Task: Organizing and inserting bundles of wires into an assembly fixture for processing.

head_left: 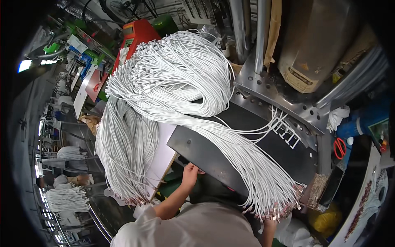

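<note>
A large coiled bundle of white cables [197, 78] with small connectors is heaped on the work surface. From it a long sheaf of cables [242, 160] fans over the dark metal plate [205, 150], its copper-coloured ends hanging past the near right edge. Another bunch of white cables [123, 144] droops down at the left. My left hand [190, 175] is closed at the near edge of the metal plate, fingers curled there. My right hand [269, 225] is low at the right, beneath the hanging cable ends, which hide its fingers.
Behind the cables stands a red machine [133, 35]. Steel posts rise from a perforated metal block [284, 92] at the back right. A white connector strip [288, 131] lies by the block. Red-handled scissors [340, 148] and a yellow bag [325, 220] are farther right. Another person works far left.
</note>
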Action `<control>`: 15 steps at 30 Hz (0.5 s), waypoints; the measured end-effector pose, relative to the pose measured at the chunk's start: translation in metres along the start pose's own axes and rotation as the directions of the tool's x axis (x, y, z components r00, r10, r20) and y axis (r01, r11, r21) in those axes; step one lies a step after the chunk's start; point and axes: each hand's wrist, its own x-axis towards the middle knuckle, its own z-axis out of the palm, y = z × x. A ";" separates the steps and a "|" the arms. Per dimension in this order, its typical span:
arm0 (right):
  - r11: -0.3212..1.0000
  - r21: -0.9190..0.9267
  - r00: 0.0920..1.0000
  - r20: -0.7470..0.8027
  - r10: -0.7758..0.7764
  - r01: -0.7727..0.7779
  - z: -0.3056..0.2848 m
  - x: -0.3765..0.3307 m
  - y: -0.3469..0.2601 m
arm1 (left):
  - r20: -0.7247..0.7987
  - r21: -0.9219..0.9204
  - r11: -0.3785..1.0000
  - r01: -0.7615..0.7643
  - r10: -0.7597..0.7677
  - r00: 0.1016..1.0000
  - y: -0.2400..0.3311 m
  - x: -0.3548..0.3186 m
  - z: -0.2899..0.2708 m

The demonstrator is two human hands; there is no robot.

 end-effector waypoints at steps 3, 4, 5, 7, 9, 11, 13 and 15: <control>0.991 -0.126 0.999 0.017 -0.044 0.046 -0.001 0.002 0.005 | -0.043 0.000 1.000 -0.021 0.021 0.999 -0.002 -0.001 0.002; 0.978 -0.196 0.997 0.030 -0.067 0.071 -0.002 0.002 0.004 | -0.027 -0.005 0.999 -0.039 0.039 0.999 -0.004 -0.001 0.003; 0.957 -0.273 0.995 0.044 -0.088 0.096 -0.004 0.002 0.000 | -0.034 0.000 1.000 -0.010 0.010 0.999 -0.007 -0.002 0.005; 0.871 -0.461 0.985 0.117 -0.129 0.169 -0.014 -0.004 -0.021 | -0.006 -0.021 0.999 -0.036 0.035 0.999 -0.012 -0.010 0.009; 0.749 -0.613 0.963 0.236 -0.132 0.253 -0.029 -0.014 -0.058 | 0.034 -0.024 0.999 -0.026 0.027 0.999 -0.012 -0.025 0.015; 0.774 -0.602 0.957 0.289 -0.021 0.198 -0.050 -0.021 -0.116 | 0.205 0.151 0.977 -0.149 0.117 0.972 -0.001 -0.044 0.023; 0.893 -0.447 0.974 0.221 0.053 0.053 -0.065 -0.034 -0.178 | 0.351 0.218 0.954 -0.205 0.119 0.929 0.019 -0.063 0.039; 0.938 -0.296 0.977 0.164 -0.136 0.180 -0.053 -0.042 -0.226 | 0.527 0.134 0.811 -0.570 0.429 0.734 0.055 -0.067 0.058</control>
